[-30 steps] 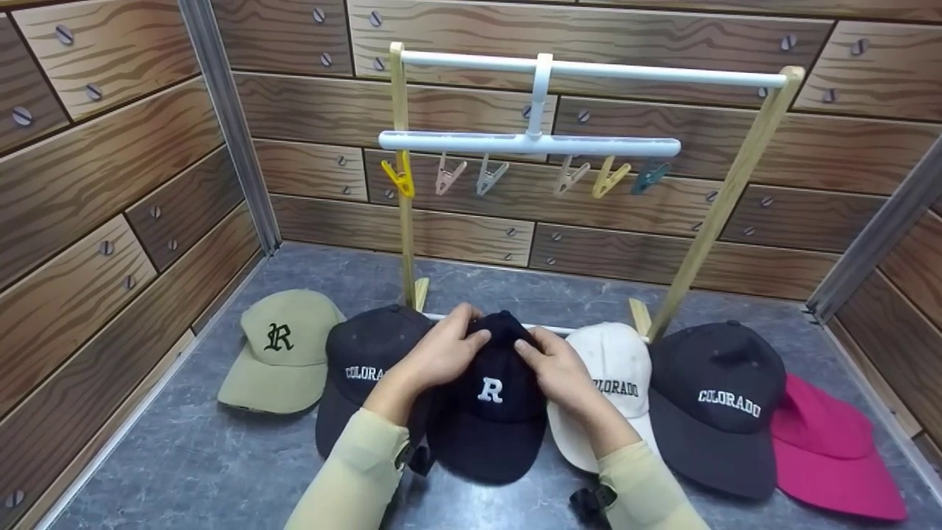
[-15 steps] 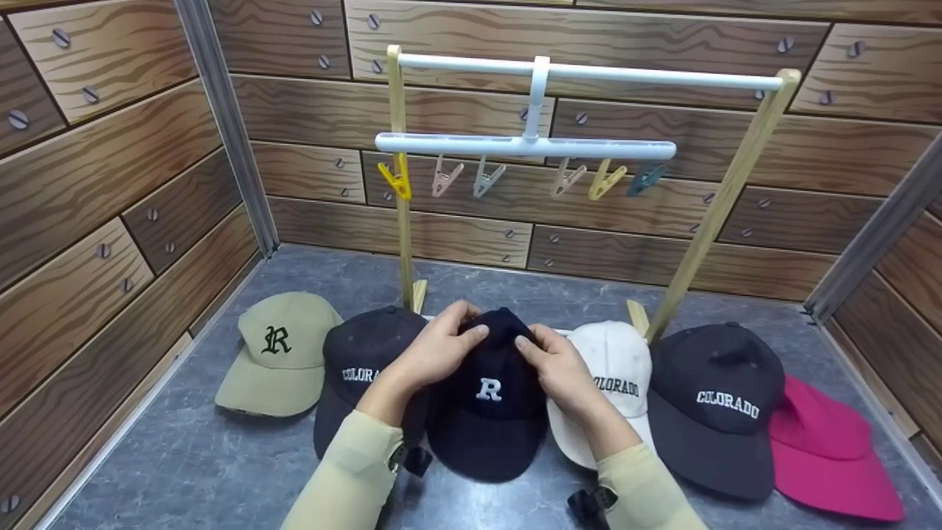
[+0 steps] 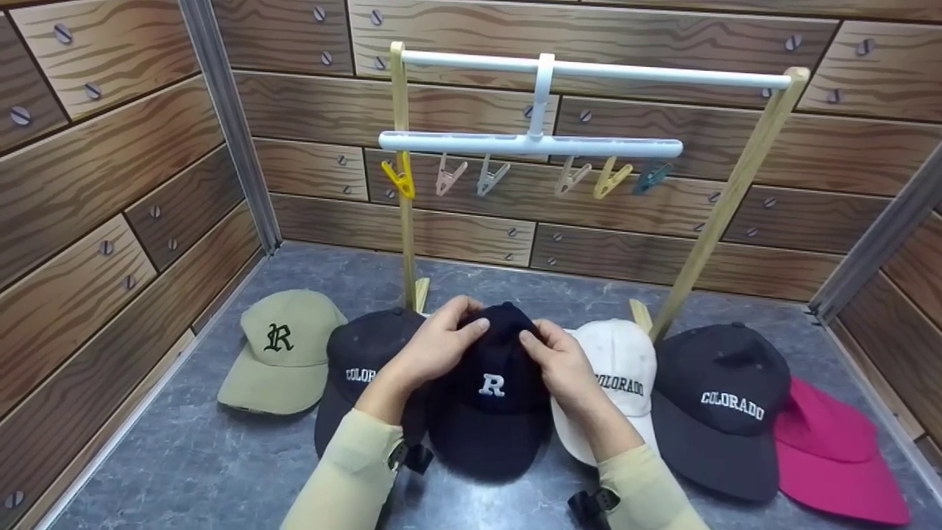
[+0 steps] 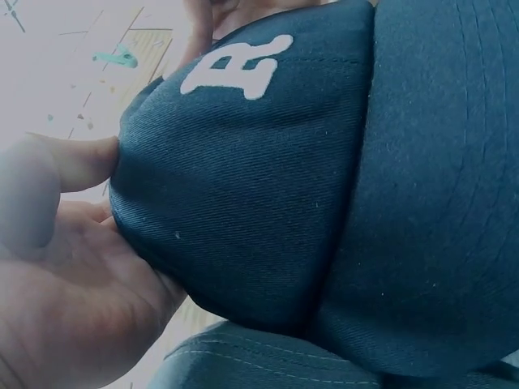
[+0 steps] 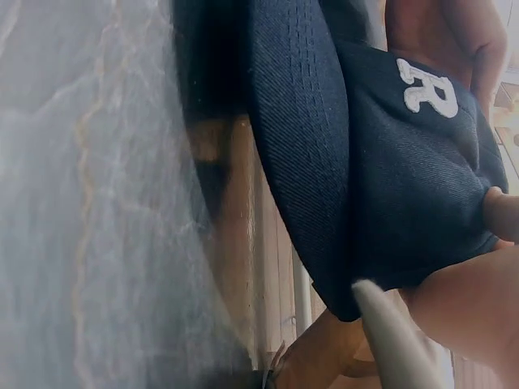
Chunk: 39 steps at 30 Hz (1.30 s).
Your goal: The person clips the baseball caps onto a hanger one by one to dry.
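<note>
Wood-patterned wall (image 3: 662,33), gray tabletop (image 3: 199,471), pink cap (image 3: 839,449)

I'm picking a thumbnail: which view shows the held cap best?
The head view: the held cap faces it, its R upright and brim in frame. Left wrist shows it closer but sideways, brim cropped; right wrist shows it side-on, also cropped.

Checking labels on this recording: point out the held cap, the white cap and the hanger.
Held cap (image 3: 491,385): head view, front of crown.
White cap (image 3: 622,356): head view, crown.
Hanger (image 3: 533,143): head view, middle of its bar.
</note>
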### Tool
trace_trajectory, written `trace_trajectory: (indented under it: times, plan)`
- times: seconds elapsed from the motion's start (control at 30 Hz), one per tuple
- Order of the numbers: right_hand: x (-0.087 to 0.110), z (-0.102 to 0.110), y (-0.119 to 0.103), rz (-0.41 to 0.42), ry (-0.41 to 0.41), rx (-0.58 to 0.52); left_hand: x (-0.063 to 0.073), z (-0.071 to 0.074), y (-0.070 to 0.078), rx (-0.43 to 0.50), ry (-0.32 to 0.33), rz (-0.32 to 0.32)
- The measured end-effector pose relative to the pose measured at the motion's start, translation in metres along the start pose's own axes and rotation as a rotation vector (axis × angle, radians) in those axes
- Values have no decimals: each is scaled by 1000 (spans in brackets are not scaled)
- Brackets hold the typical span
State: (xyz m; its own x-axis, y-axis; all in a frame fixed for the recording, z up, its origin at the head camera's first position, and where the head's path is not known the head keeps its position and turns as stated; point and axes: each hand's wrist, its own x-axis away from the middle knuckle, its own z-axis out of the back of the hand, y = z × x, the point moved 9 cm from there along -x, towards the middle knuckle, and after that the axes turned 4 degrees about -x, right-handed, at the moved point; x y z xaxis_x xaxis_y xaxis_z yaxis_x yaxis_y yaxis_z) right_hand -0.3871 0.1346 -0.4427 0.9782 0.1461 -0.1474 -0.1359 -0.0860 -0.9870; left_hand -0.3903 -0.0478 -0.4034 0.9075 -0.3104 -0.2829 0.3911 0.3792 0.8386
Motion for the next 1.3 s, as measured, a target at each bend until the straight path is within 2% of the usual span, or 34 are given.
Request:
trace_trajectory:
  times: [0.13,0.5,0.8,0.93,1.13,1.3]
  plan:
    - [0,-1,-3,12,3,-14,0,3,4,-2,12,-25]
    - [4,-3,-10,35,-3,-51,1,8,9,45,15,-22]
    - [8,-6,-22,68,-28,-74,2,11,15,84,33,-57]
    - [10,-1,-27,103,4,-41,3,9,15,65,25,-49]
    - [8,4,-32,126,33,-12,2,6,8,-26,17,5]
    - [7,9,-36,130,48,-39,1,5,7,-24,29,6]
